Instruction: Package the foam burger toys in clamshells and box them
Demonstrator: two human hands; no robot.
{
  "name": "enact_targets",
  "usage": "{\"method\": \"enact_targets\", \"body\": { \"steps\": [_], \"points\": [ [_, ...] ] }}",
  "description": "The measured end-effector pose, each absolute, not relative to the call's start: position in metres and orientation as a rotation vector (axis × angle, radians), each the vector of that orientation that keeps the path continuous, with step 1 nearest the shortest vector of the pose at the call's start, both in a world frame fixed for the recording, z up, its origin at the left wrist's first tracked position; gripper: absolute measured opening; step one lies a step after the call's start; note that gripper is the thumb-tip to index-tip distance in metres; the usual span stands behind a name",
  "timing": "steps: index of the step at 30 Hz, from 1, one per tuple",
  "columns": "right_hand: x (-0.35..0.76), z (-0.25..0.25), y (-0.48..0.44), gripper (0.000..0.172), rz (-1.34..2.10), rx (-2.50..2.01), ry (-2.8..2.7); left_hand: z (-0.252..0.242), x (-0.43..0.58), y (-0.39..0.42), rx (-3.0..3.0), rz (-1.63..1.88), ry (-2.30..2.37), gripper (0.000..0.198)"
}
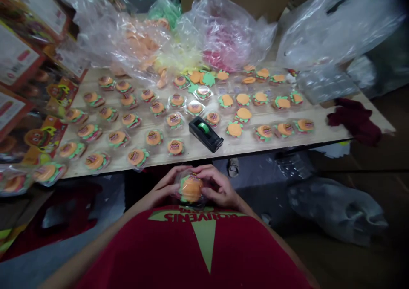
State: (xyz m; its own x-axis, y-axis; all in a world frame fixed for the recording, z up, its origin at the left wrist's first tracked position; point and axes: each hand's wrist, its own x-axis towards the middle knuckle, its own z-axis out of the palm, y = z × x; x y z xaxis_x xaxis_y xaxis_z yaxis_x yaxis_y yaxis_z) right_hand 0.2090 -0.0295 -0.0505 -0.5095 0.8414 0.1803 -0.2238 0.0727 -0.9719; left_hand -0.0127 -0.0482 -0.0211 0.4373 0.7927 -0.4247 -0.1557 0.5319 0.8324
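Head camera: A pale wooden table (pixel 322 115) stretches before a person in a red shirt (pixel 153 246) with yellow print. Clear plastic bags (pixel 223 37) holding orange, yellow and pink pieces crowd its far edge, while printed cartons (pixel 15 63) stand at left. A dark red cloth (pixel 354 120) lies near the table's right end. Close to the front edge sits a black tape dispenser (pixel 206 133) with a green core.

Between the table and the shirt, the left hand (pixel 168 184) and right hand (pixel 222 189) clasp a burger-shaped item (pixel 191 189) in a clear case, fingers bent about its sides and far edge, the right thumb against its right side. Similar cased burgers (pixel 154 137) line the table in loose rows, many with purple labels. Thin green cutouts (pixel 209 79) lie beside the bags.
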Motion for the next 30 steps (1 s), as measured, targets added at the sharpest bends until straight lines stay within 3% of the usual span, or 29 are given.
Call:
{"method": "enact_targets", "body": {
  "steps": [3, 8, 14, 20, 26, 30],
  "points": [
    [0.214, -0.05, -0.037, 0.036, 1.641, -0.607, -1.586, -0.015, -0.034, -0.052, 1.011, 0.625, 0.84, 0.069],
    [0.209, -0.07, -0.045, 0.053, 1.756, -0.65, -1.575, -0.025, -0.049, -0.057, 1.252, 0.559, 0.941, 0.056],
    [0.191, -0.08, -0.04, 0.039, 1.764, -0.97, -1.452, -0.052, -0.03, -0.045, 1.099, 0.894, 1.194, 0.028],
    [0.189, -0.053, -0.02, 0.027, 1.422, -1.133, -1.553, -0.029, -0.02, -0.025, 1.068, 0.76, 1.293, 0.029],
    [0.193, -0.042, -0.017, 0.022, 1.631, -1.095, -1.585, -0.014, -0.018, -0.03, 0.992, 0.641, 1.162, 0.03],
    [0.194, -0.042, -0.018, 0.02, 1.474, -1.125, -1.657, -0.019, -0.017, -0.033, 1.1, 0.66, 1.17, 0.03]
  ]
}}
